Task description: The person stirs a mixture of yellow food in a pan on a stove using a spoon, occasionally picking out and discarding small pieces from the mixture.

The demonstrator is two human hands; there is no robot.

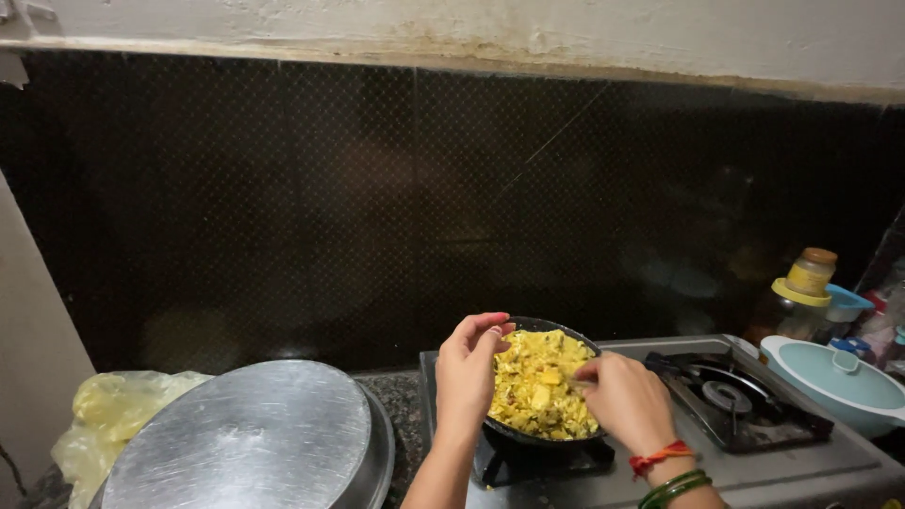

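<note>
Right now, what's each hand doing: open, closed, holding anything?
Left hand: fingers curled at the rim of the black pan; grip unclear.
Right hand: fingers pinched over the yellow food; contents unclear.

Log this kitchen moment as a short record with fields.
left hand: left hand at the near-left rim of the dark pan
right hand: right hand over the pan's right side, fingertips at the food; what it holds cannot be told
pan contents: yellow chopped food
pan sits on: gas stove, left burner
left of stove: steel lid, yellow plastic bag
right of stove: pale blue lidded pot
</note>
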